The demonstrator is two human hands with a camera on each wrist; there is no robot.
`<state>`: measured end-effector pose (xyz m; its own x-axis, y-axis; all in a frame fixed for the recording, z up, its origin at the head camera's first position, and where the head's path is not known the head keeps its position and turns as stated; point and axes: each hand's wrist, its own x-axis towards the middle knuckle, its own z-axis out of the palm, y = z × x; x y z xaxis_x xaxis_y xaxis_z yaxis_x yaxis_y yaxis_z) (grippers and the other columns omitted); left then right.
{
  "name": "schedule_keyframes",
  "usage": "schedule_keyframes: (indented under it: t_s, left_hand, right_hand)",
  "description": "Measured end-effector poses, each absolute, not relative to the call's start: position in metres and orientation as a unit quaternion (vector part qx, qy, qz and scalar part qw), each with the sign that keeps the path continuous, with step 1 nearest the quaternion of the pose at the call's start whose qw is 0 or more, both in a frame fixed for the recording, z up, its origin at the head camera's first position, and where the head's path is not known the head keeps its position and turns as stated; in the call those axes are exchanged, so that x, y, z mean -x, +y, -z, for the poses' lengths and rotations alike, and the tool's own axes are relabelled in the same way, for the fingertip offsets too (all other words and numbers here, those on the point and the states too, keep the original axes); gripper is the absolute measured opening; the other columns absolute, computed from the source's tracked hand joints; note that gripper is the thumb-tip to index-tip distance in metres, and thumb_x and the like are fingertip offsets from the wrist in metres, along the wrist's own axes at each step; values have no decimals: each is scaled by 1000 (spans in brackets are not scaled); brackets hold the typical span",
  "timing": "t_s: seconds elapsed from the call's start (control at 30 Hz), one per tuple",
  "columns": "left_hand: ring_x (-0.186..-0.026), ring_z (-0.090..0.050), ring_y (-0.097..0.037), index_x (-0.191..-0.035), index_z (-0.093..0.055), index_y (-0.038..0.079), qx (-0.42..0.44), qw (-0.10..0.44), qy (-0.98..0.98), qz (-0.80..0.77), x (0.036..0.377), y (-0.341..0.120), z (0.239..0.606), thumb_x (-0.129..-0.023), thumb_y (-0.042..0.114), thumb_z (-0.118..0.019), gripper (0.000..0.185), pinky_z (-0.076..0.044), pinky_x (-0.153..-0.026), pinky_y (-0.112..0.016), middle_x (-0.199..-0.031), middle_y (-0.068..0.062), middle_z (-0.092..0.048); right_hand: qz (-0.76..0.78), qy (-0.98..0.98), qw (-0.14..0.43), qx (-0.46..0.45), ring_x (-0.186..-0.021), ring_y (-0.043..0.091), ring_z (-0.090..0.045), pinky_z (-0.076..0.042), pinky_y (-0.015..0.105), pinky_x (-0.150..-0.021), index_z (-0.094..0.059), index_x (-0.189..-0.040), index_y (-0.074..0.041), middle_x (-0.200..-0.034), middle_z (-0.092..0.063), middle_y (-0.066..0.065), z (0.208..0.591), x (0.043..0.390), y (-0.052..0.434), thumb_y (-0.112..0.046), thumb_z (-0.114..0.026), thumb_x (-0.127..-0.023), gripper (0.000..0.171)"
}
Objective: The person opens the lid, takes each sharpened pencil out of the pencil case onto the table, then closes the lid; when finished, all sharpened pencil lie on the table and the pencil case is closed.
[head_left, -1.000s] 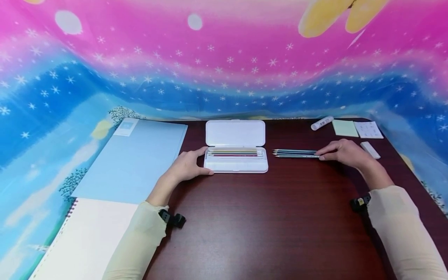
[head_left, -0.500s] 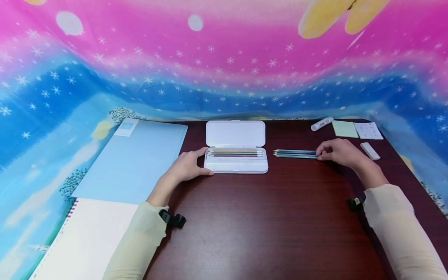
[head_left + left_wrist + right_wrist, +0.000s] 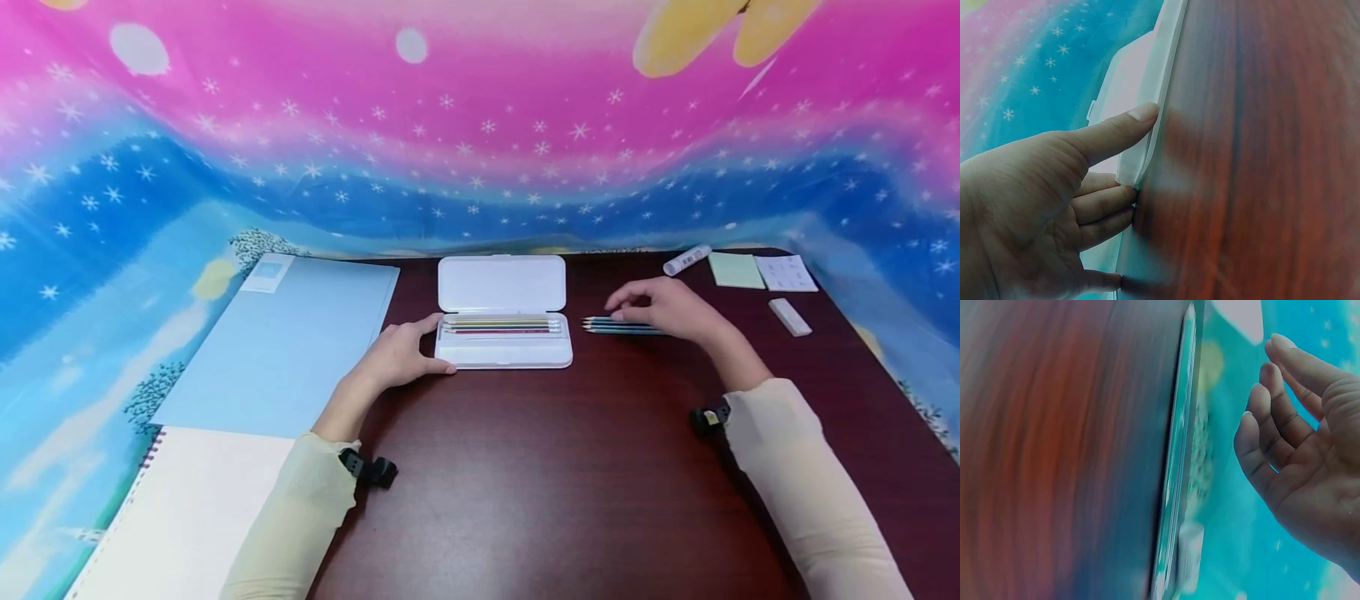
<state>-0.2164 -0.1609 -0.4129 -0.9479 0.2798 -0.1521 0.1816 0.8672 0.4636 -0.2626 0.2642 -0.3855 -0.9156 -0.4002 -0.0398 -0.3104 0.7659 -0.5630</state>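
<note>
Your left hand point(image 3: 396, 358) resting with relaxed fingers against the open pencil case point(image 3: 502, 329), your right hand point(image 3: 663, 306) loose above the blue pencils point(image 3: 611, 326), its grip holding nothing, dark surface point(image 3: 540, 475)

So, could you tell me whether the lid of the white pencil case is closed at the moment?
No, the pencil case lies open, its lid folded back flat on the table and coloured pencils showing in the tray.

A dark wooden table point(image 3: 570, 500) carries an open white pencil case point(image 3: 502, 312) at its middle, loose blue pencils point(image 3: 609, 327) just beside it, a light-blue folder point(image 3: 292, 342) overlapping a white spiral pad point(image 3: 187, 517), and a glue stick point(image 3: 686, 260), green sticky notes point(image 3: 737, 270), a white card point(image 3: 785, 273) and an eraser point(image 3: 789, 317) at the far right.
</note>
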Motion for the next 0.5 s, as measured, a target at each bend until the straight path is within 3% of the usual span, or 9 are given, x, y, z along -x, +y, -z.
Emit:
schedule_keyframes:
  t_s: [0.5]
  left_hand:
    - [-133,-53,-40,-158,-38,19,-127,101,960,-230,218,-162,415,-80,49,-84,96,-42,-110,-56,-144,-15,-60]
  right_hand:
    - [262,917,143,266,-110,20,-66,-52,45,-94,-75,-122,-19,-122,-74,3,386,268,177,-22,-71,-96,27]
